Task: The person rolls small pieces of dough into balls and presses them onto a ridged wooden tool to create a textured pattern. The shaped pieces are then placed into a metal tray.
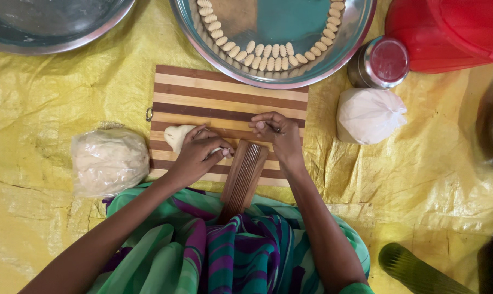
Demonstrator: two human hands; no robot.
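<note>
A striped wooden cutting board (224, 98) lies on a yellow sheet. My left hand (198, 154) rests on the board with its fingers curled over a pale lump of dough (177, 135). My right hand (276, 136) sits at the top end of a ridged wooden paddle (245, 173) that leans from the board down to my lap. Its fingers are pinched together, seemingly on a small bit of dough, mostly hidden.
A steel tray (361, 27) with several small shaped dough pieces (268, 54) along its rim lies beyond the board. Bagged dough (109, 160) sits at left, a white bag (369, 115), steel tin (380, 62) and red container (448, 32) at right. Another steel tray (50, 27) is at top left.
</note>
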